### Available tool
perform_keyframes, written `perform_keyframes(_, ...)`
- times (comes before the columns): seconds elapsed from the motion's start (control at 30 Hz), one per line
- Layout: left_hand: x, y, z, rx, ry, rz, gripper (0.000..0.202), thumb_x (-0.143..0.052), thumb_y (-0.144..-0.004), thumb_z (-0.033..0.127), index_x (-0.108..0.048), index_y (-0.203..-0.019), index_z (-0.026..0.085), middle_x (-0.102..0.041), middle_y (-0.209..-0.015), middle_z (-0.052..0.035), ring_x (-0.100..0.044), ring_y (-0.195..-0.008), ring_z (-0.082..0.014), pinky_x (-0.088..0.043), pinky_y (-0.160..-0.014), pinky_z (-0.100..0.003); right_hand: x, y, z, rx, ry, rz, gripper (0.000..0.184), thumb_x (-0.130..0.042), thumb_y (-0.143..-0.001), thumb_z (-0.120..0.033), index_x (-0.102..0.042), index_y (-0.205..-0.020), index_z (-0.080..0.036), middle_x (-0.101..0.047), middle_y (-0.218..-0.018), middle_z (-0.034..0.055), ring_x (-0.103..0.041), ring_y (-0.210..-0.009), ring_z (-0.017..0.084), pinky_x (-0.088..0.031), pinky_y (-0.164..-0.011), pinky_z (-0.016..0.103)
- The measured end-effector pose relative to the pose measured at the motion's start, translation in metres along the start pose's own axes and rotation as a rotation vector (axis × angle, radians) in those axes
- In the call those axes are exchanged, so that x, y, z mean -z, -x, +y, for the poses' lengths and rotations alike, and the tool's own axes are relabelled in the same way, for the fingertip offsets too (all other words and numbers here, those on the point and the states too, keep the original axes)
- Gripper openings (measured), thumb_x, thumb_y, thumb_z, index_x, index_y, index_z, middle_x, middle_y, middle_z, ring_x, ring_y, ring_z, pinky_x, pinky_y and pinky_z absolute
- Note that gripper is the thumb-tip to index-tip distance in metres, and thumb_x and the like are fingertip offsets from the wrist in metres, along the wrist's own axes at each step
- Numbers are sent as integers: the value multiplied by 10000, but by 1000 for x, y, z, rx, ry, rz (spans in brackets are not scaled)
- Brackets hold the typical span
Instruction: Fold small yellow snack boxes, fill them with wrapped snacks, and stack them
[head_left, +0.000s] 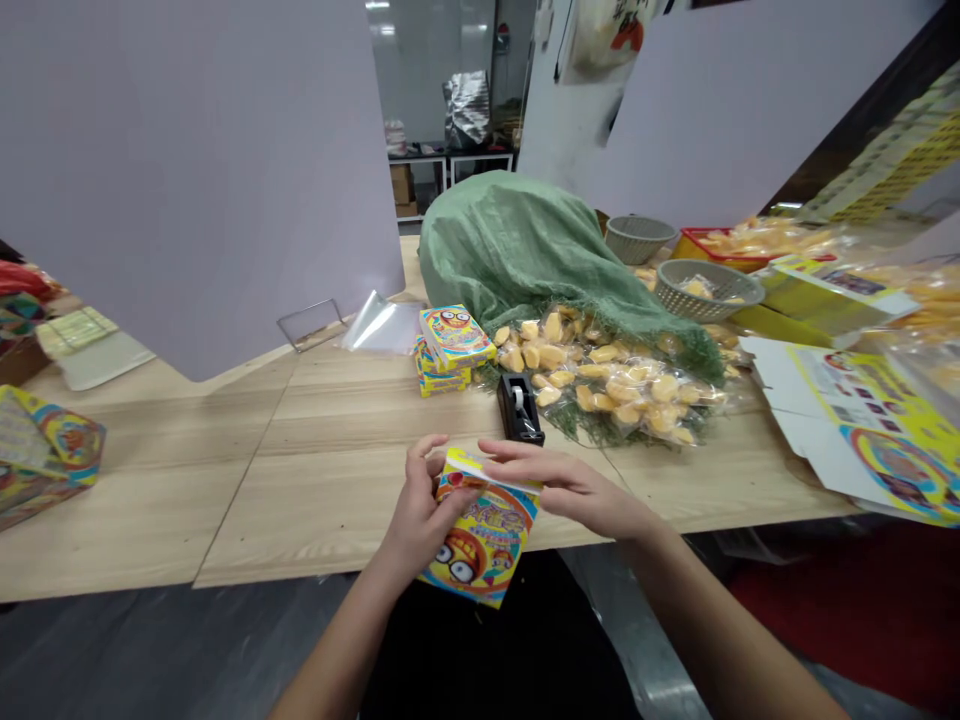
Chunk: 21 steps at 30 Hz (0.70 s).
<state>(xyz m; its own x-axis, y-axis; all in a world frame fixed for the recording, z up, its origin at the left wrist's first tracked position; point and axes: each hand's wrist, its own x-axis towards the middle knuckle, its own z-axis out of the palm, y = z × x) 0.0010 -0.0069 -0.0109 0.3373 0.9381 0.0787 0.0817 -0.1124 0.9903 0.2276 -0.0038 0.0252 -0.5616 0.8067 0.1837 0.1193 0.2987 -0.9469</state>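
On a pale wood-grain table (pixel 225 500), a printed cardboard box (pixel 45 455) sits at 9 o'clock. At 6 o'clock, the left hand (pixel 420 510) grips a yellow printed carton (pixel 484 540), fingers curled around it, while the right hand (pixel 570 488) lies almost flat across its top flap. Beyond, from 12 to 2 o'clock: a stack of matching boxes (pixel 446 350), a black tape dispenser (pixel 519 408), clear-wrapped yellow pieces (pixel 607 375), a green woven sack (pixel 517 245) and grey plastic baskets (pixel 709 290). Flat printed carton blanks (pixel 862 430) lie at 3 o'clock.
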Motion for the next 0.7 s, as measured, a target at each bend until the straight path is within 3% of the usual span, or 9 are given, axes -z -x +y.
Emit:
perform_keyframes(0.1, -3, -1, -1, -11, -94, 28, 554, -620, -843, 333, -284, -1272, 234, -606, -1059, -54, -636, -944, -188, -515, -787, -312, -7, -5, -4, -149, -87, 121, 280, -545, -897, -399, -705, -1066, -243, -615, -1276, 78, -593, -1154, 238, -487, -967, 416)
perform_keyframes(0.17, -4, -1, -3, 21, -114, 49, 561, -620, -843, 342, -286, -1282, 236, -604, -1067, -56, -636, -955, -195, -519, -788, -318, -12, -10, -4, -235, -125, 206, 287, -615, -853, -349, -679, -1108, -231, -651, -1213, 80, -627, -1089, 220, -519, -925, 386)
perform_keyframes(0.27, -3, 1, -4, 34, -151, 54, 604, -642, -826, 346, -280, -1299, 243, -606, -1081, -56, -639, -955, -200, -514, -807, -328, -14, -15, -3, -278, -242, 161, 370, -639, -829, -310, -633, -1195, -251, -646, -1229, 59, -620, -1101, 208, -512, -945, 391)
perform_keyframes(0.37, -1, 5, -3, -3, -199, 26, 611, -620, -844, 347, -263, -1328, 239, -606, -1101, -64, -638, -963, -203, -502, -829, -336, -11, -17, -1, -307, -381, 99, 324, -653, -811, -287, -675, -1132, -251, -679, -1175, 37, -641, -1062, 202, -516, -940, 393)
perform_keyframes(0.5, -1, 8, 0, -57, -270, 38, 550, -516, -910, 347, -240, -1365, 208, -614, -1065, -79, -645, -920, -193, -500, -794, -319, -13, -19, 2, -364, -411, 174, 298, -657, -793, -280, -704, -1084, -233, -715, -1093, 41, -671, -990, 207, -531, -906, 399)
perform_keyframes(0.6, -2, 9, 1, -71, -308, 53, 595, -476, -929, 349, -184, -1426, 203, -616, -1073, -90, -643, -899, -189, -508, -777, -315, -21, -19, 2, -305, -290, 232, 283, -623, -825, -298, -706, -1088, -235, -703, -1123, 49, -653, -1030, 213, -520, -919, 396)
perform_keyframes(0.7, -4, 9, 2, -110, -349, 71, 540, -447, -944, 328, -236, -1434, 249, -561, -1242, -106, -591, -1078, -211, -482, -897, -348, -27, -18, 3, -177, -136, 299, 260, -572, -870, -304, -711, -1083, -251, -691, -1137, 48, -633, -1061, 199, -495, -952, 371)
